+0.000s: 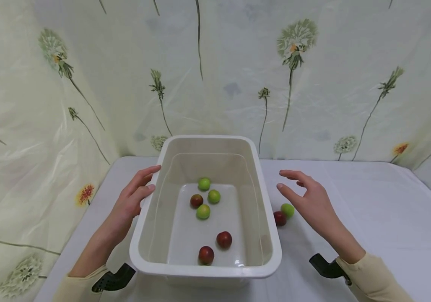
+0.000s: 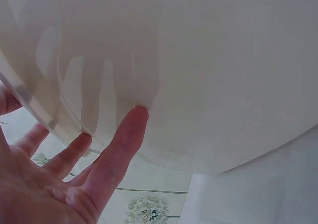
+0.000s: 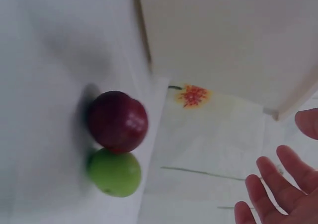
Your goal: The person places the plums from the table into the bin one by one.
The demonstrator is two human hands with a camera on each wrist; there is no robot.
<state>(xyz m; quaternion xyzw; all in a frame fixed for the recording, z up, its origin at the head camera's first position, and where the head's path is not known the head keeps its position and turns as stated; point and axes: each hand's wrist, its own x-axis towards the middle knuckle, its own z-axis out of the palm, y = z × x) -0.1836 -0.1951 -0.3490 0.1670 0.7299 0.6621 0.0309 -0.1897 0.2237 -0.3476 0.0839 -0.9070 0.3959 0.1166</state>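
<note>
Resting in the white tub are six small fruits, three green and three red, so most look gathered already. Lying outside on the worktop, just beside the tub's right wall, are a red fruit and a green fruit. The left hand is touching the tub's left wall with straight fingers; the right hand is hovering spread above the two loose fruits, holding nothing.

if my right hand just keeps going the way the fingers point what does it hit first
Probably the right outer wall of the white plastic tub: the right hand points up-left toward it, above the red and green fruit. Depth is unclear.
</note>
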